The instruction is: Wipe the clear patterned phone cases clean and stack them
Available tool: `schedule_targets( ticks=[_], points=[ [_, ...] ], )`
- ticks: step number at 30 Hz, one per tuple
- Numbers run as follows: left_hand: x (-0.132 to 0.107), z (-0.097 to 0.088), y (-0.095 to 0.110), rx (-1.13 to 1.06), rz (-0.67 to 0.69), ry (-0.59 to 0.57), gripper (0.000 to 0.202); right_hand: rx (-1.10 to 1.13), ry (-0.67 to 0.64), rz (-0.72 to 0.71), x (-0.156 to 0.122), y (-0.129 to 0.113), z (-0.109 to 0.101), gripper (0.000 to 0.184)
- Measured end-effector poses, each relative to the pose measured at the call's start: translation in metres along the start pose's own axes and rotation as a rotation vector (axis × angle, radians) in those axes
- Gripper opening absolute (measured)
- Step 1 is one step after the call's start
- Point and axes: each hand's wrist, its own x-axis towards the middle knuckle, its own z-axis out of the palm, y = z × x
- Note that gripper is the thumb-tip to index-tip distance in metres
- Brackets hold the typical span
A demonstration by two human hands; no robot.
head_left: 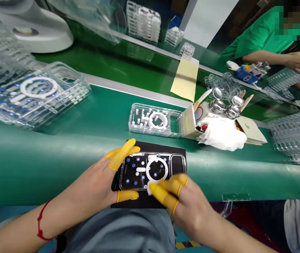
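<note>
A clear phone case (pixel 152 170) with a white ring and small blue and white flower dots lies on a black pad (pixel 177 153) at the table's near edge. My left hand (pixel 104 182), with yellow finger cots, holds the case's left end between thumb and fingers. My right hand (pixel 180 198), also in yellow cots, pinches a small white pad (pixel 150 188) against the case's lower edge, just under the ring.
A second clear case (pixel 155 121) lies behind the pad. Stacks of clear cases (pixel 33 95) sit at the left and right (pixel 294 137). A small box with metal dispenser bottles (pixel 225 105) and white wipes (pixel 222 135) stands at the right. A person in green (pixel 260 38) works far right.
</note>
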Motion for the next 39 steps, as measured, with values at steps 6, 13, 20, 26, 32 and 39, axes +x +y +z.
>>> schedule_targets(
  ticks=[6,13,20,26,32,39],
  points=[
    [0.002,-0.001,0.002,0.062,-0.011,0.014,0.09,-0.171,0.09,0.064,0.011,0.011,0.006,0.04],
    [0.001,0.0,0.002,0.094,0.02,0.008,0.085,0.054,0.003,-0.062,0.015,-0.026,0.013,0.047],
    [0.001,-0.001,0.003,0.083,0.056,0.002,0.085,0.007,-0.047,-0.044,-0.011,0.014,-0.01,0.037],
    [0.004,0.0,0.001,0.086,0.003,0.013,0.091,-0.215,0.094,0.063,0.023,0.042,0.006,0.034],
    [0.004,-0.002,0.001,0.101,0.007,0.024,0.087,0.006,0.055,-0.004,-0.015,0.009,-0.003,0.035],
    [0.01,-0.002,0.007,0.15,0.108,-0.072,0.093,0.185,0.141,0.115,-0.057,-0.025,-0.021,0.032]
  ],
)
